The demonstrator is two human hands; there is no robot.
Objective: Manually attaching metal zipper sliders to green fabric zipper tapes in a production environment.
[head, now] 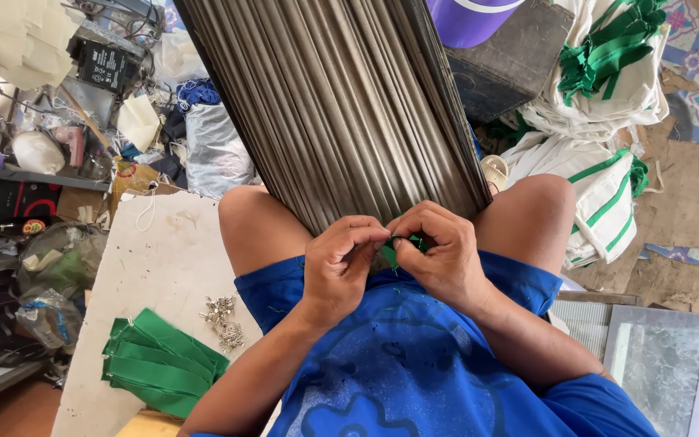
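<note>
Both my hands meet over my lap, just below a big bundle of thin brown-grey sticks (341, 105) that rests between my knees. My left hand (341, 263) and my right hand (438, 251) pinch a small green strap piece (398, 247) between their fingertips; most of it is hidden by my fingers. On the pale board (155, 251) to my left lie a stack of folded green straps (159, 364) and a small heap of metal clips (222, 322).
Cluttered shelves with bags, cloth and a black box (103, 65) stand at the left. White bags with green trim (600, 194) and green straps (608, 48) are piled at the right. A grey framed panel (669, 364) lies at lower right, a purple container (471, 20) at top.
</note>
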